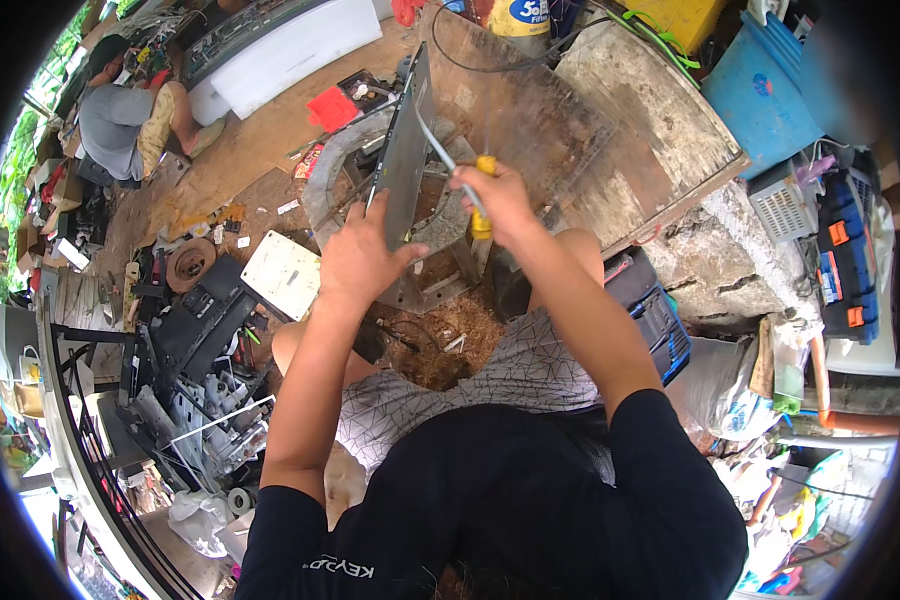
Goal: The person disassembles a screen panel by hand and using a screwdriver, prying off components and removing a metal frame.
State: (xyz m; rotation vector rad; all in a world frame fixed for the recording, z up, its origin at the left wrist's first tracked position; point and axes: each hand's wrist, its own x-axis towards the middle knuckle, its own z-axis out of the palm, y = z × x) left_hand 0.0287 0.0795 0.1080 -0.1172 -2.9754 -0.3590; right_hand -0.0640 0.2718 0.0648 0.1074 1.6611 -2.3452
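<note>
A thin, flat dark panel (406, 150) with a grey face stands on edge in front of me. My left hand (363, 248) grips its near end, fingers along the edge and thumb on the right side. My right hand (502, 203) is closed round a yellow-handled screwdriver (483, 222), its thin shaft faintly visible pointing away from me. A slim grey-white bar (438, 148) also runs through that fist, slanting up toward the panel's face; its exact kind I cannot make out. Beneath the panel is a grey ring-shaped stand (322, 185).
A worn wooden board (630, 120) lies to the right, beside a blue bin (760, 95). A red piece (332, 108) lies beyond the stand. At the far left a person (120, 125) in grey sits low. Dismantled parts (205, 420) crowd my left side; a blue-black toolbox (848, 255) stands right.
</note>
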